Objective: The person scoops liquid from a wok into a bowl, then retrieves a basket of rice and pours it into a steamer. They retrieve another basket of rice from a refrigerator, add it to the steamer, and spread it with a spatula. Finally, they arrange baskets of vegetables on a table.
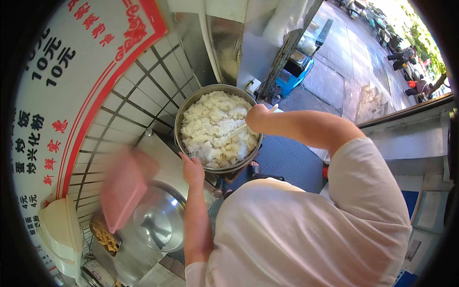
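A large round metal pot [176,125], heaped with cooked white rice [215,122], stands in front of me. At the pot's near left edge, my left hand [193,170] grips the rim, thumb on top. My right hand [256,116] reaches over the opposite side, its fingers closed around a pale, stick-like utensil [238,130]. One end of that utensil dips into the rice and the other pokes out above my fist. Whether it is chopsticks or a paddle handle I cannot tell.
Left of me, a steel counter [166,150] holds a metal basin [175,195] with a dark utensil inside, a blurred pink plastic basket [123,193] and a container of yellowish-brown food [105,238]. A blue stool [294,80] stands by the doorway. Tiled wall [134,84] rises behind the pot.
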### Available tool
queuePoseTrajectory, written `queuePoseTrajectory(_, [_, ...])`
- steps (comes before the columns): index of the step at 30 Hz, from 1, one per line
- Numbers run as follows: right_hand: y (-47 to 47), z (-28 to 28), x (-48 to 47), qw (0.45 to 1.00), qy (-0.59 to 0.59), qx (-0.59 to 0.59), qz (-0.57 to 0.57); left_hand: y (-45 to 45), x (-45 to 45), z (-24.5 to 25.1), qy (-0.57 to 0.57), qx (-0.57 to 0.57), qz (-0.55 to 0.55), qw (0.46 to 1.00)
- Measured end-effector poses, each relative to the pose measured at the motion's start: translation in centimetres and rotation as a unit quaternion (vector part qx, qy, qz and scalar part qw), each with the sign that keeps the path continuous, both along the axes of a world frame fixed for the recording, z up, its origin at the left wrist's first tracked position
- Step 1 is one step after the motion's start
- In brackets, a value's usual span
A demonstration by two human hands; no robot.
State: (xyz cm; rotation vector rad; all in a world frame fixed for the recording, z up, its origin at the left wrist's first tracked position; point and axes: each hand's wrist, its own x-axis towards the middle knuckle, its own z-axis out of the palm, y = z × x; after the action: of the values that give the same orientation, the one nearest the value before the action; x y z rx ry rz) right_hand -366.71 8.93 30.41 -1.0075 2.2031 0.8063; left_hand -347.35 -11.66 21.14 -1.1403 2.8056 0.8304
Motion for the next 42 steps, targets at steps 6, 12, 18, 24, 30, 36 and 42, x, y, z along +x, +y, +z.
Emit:
queuePoseTrajectory(6, [-0.2,-0.3,-0.6,0.998,-0.012,0.024,0.056,-0.1,0.2,0.4,0.008,-0.001,-0.005,1.000])
queuePoseTrajectory(12, [-1.8,2.8,-1.8,0.995,0.029,-0.043,0.090,0.1,0.2,0.7,-0.008,0.014,0.011,1.000])
queuePoseTrajectory(18, [-0.5,2.3,0.8,0.996,-0.037,-0.014,0.078,0.0,0.1,0.3,0.013,0.005,0.009,1.000])
queuePoseTrajectory(24, [0.7,2.7,-0.4,0.998,-0.009,-0.064,0.020,-0.1,0.2,0.3,0.007,-0.005,0.004,1.000])
queuePoseTrajectory(30, [-1.4,-1.0,1.0,0.988,-0.020,-0.136,-0.067,0.0,0.1,0.0,0.012,-0.005,0.005,1.000])
queuePoseTrajectory(36, [0.2,-0.9,-1.0,0.990,-0.073,-0.118,-0.021,0.0,0.0,0.3,0.013,-0.011,0.000,1.000])
queuePoseTrajectory(42, [2.2,0.5,-4.5,0.984,-0.005,-0.105,-0.141,0.2,0.2,0.4,0.010,0.012,0.013,1.000])
